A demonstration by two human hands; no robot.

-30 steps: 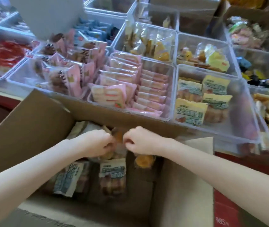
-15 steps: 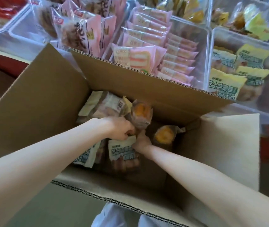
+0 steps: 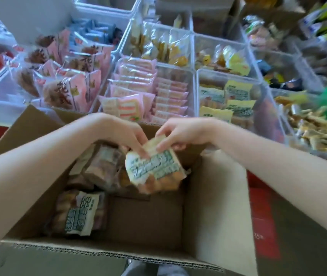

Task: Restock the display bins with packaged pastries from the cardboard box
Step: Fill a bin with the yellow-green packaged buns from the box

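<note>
Both hands meet over an open cardboard box (image 3: pixel 218 206), where the left hand (image 3: pixel 126 134) and right hand (image 3: pixel 182 134) each pinch the top edge of 1 packaged pastry (image 3: pixel 154 168), their grip clamped on its pale yellow wrapper. The pack hangs tilted just above the box's interior, its green printed lettering too blurred to read. A second pack with the same yellow-and-green label (image 3: pixel 79 214) lies flat in the box's near left corner, and more wrapped pastries (image 3: pixel 99 168) are heaped against its far left side. Beyond the box, clear display bins hold stock: matching yellow-labelled packs sit in the bin (image 3: pixel 262 108) to the right, pink-wrapped cakes (image 3: pixel 136 90) fill the middle bin, and pink packs with dark lettering (image 3: pixel 65 80) stand in the bin to the left. None of the writing on these wrappers is legible. A red panel (image 3: pixel 262 222) shows beside the box's right flap.
</note>
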